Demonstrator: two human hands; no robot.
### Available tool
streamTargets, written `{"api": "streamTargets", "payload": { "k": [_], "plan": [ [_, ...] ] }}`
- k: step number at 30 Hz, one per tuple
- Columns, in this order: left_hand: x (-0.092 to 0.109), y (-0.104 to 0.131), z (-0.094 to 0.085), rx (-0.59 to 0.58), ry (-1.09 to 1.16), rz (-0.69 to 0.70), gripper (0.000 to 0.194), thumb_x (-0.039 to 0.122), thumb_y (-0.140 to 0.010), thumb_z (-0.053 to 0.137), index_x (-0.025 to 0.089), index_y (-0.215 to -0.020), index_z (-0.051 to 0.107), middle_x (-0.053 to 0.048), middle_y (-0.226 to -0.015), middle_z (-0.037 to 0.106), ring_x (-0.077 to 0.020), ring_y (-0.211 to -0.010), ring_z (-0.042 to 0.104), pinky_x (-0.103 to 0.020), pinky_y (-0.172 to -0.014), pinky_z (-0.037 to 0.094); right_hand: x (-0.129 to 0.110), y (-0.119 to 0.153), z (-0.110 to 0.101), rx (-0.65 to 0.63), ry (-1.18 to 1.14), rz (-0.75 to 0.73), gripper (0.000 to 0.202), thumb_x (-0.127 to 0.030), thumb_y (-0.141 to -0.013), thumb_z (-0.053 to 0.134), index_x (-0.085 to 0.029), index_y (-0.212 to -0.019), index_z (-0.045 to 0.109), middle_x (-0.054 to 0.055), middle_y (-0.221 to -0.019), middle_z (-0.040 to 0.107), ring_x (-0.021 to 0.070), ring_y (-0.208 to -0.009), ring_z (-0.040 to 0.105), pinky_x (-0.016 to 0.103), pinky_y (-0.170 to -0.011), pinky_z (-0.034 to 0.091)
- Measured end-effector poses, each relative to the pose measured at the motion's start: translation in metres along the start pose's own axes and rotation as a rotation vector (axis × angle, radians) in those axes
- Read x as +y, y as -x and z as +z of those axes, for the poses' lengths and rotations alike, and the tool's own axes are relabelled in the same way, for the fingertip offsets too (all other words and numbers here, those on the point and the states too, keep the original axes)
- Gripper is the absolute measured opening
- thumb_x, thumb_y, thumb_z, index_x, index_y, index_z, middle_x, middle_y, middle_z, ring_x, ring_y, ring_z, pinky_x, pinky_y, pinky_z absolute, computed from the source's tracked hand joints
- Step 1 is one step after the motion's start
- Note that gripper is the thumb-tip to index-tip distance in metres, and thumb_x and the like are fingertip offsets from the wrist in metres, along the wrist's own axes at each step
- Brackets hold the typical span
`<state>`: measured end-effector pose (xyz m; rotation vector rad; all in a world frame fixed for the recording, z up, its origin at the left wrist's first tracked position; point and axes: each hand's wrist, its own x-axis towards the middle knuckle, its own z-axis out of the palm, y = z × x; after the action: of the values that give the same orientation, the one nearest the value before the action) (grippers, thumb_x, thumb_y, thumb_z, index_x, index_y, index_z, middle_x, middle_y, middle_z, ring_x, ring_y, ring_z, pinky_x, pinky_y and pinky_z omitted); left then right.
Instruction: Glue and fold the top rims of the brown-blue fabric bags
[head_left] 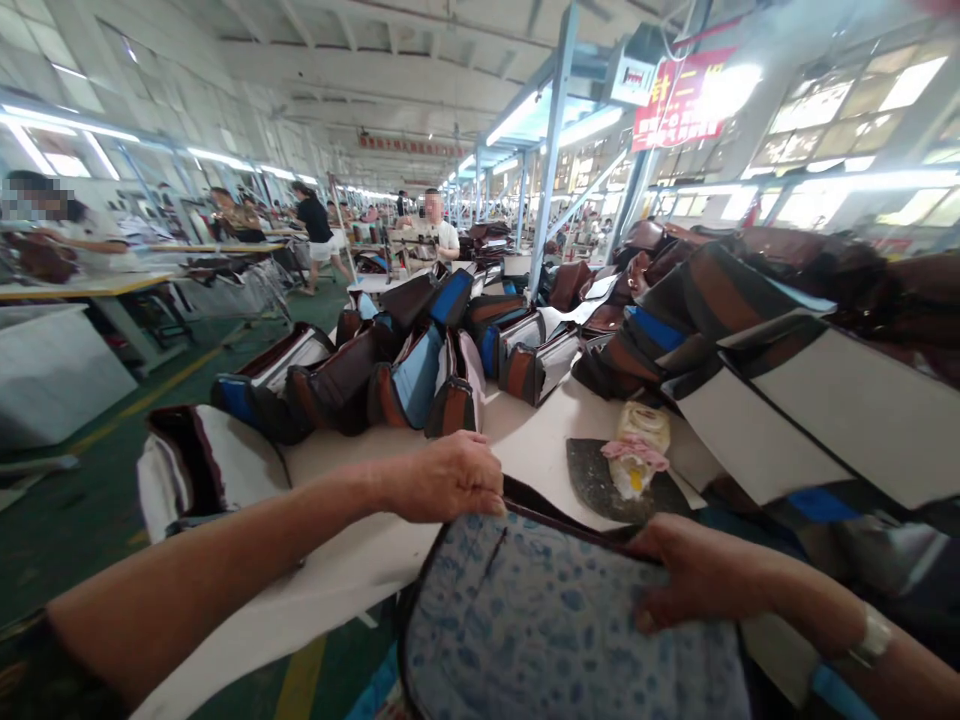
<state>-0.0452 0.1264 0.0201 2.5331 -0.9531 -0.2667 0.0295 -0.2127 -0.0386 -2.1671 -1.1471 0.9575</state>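
Note:
A bag piece (562,620) with pale fabric in a blue pattern and a dark edge fills the bottom centre of the head view. My left hand (450,478) is closed on its upper left edge, the fingers curled together. At the upper right, my right hand (694,575) grips the same piece, thumb over the patterned fabric and the other fingers near the dark rim. Just beyond the right hand, a small yellowish bundle (637,440) tied with pink cloth lies on a dark grey curved piece (589,470).
Half-made bags (341,375) stand in rows across the pale worktable (345,560). To the right, more bags and stiff panels (780,430) are piled high. A blue metal post (553,150) rises behind them. Several people are farther off, one (442,228) facing this way.

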Motion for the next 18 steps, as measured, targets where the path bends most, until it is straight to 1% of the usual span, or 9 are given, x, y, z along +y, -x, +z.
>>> {"api": "streamTargets", "payload": {
  "k": [3, 5, 7, 8, 9, 11, 14, 16, 18],
  "plan": [
    [-0.021, 0.009, 0.003, -0.137, -0.187, -0.129, 0.016, 0.023, -0.093, 0.062, 0.018, -0.079, 0.068, -0.004, -0.083, 0.072, -0.0216, -0.087, 0.066, -0.050, -0.113, 0.027, 0.024, 0.003, 0.017, -0.073, 0.003, 0.082, 0.032, -0.017, -0.069, 0.076, -0.017, -0.057, 0.045, -0.008, -0.056, 0.037, 0.0083, -0.055, 0.032, 0.024, -0.047, 0.020],
    [-0.014, 0.009, 0.010, -0.162, -0.220, -0.192, 0.005, 0.022, -0.087, 0.069, 0.018, -0.086, 0.071, -0.007, -0.085, 0.072, -0.0263, -0.088, 0.067, -0.052, -0.106, 0.035, 0.020, 0.001, 0.029, 0.002, -0.006, 0.021, 0.038, -0.016, -0.070, 0.074, -0.017, -0.055, 0.038, -0.008, -0.058, 0.032, 0.0082, -0.058, 0.030, 0.024, -0.049, 0.020],
    [0.009, 0.003, 0.022, -0.094, -0.148, -0.208, 0.030, 0.033, -0.085, 0.074, 0.018, -0.110, 0.069, -0.012, -0.101, 0.072, -0.0306, -0.099, 0.065, -0.045, -0.098, 0.043, 0.001, -0.003, 0.035, 0.021, -0.040, -0.037, 0.037, -0.019, -0.073, 0.073, -0.016, -0.056, 0.041, -0.007, -0.060, 0.034, 0.0081, -0.059, 0.032, 0.023, -0.051, 0.022],
    [0.024, -0.003, 0.029, -0.027, -0.063, -0.201, 0.046, 0.042, -0.086, 0.072, 0.018, -0.124, 0.063, -0.014, -0.114, 0.069, -0.0306, -0.105, 0.063, -0.040, -0.095, 0.045, -0.012, -0.006, 0.035, 0.013, -0.060, -0.066, 0.035, -0.021, -0.075, 0.073, -0.016, -0.057, 0.043, -0.007, -0.061, 0.034, 0.0078, -0.059, 0.032, 0.023, -0.051, 0.022],
    [0.038, -0.009, 0.039, 0.016, 0.048, -0.168, 0.052, 0.049, -0.090, 0.066, 0.019, -0.132, 0.057, -0.014, -0.119, 0.067, -0.0285, -0.106, 0.063, -0.035, -0.092, 0.046, -0.025, -0.009, 0.033, 0.005, -0.077, -0.100, 0.034, -0.023, -0.077, 0.073, -0.016, -0.059, 0.045, -0.007, -0.062, 0.034, 0.0074, -0.059, 0.032, 0.023, -0.052, 0.023],
    [0.058, -0.023, 0.058, 0.050, 0.236, -0.153, 0.050, 0.060, -0.090, 0.060, 0.019, -0.118, 0.063, -0.010, -0.107, 0.070, -0.0245, -0.092, 0.064, -0.029, -0.076, 0.047, -0.051, -0.014, 0.022, 0.013, -0.085, -0.176, 0.034, -0.027, -0.081, 0.071, -0.015, -0.060, 0.047, -0.007, -0.063, 0.032, 0.0070, -0.060, 0.030, 0.022, -0.053, 0.024],
    [0.065, -0.038, 0.075, 0.282, 0.381, -0.174, 0.057, 0.071, -0.086, 0.057, 0.015, -0.086, 0.065, -0.003, -0.077, 0.063, -0.0181, -0.070, 0.056, -0.026, -0.062, 0.040, -0.077, -0.020, -0.010, 0.027, -0.056, -0.294, 0.031, -0.030, -0.087, 0.066, -0.014, -0.064, 0.054, -0.007, -0.064, 0.033, 0.0070, -0.061, 0.030, 0.022, -0.053, 0.025],
    [0.057, -0.042, 0.071, 0.439, 0.455, -0.157, 0.060, 0.074, -0.079, 0.064, 0.015, -0.068, 0.058, 0.003, -0.062, 0.049, -0.0125, -0.060, 0.045, -0.023, -0.055, 0.033, -0.082, -0.021, -0.035, 0.002, -0.089, -0.321, 0.024, -0.034, -0.088, 0.066, -0.014, -0.076, 0.061, -0.006, -0.067, 0.042, 0.0077, -0.062, 0.037, 0.021, -0.055, 0.030],
    [0.048, -0.041, 0.059, 0.450, 0.540, -0.133, 0.063, 0.072, -0.069, 0.075, 0.015, -0.058, 0.051, 0.006, -0.056, 0.039, -0.0090, -0.055, 0.035, -0.022, -0.049, 0.026, -0.081, -0.021, -0.054, -0.023, -0.180, -0.309, 0.031, -0.040, -0.082, 0.074, -0.014, -0.096, 0.063, -0.003, -0.079, 0.056, 0.0108, -0.070, 0.049, 0.021, -0.061, 0.038]
  ]
}}
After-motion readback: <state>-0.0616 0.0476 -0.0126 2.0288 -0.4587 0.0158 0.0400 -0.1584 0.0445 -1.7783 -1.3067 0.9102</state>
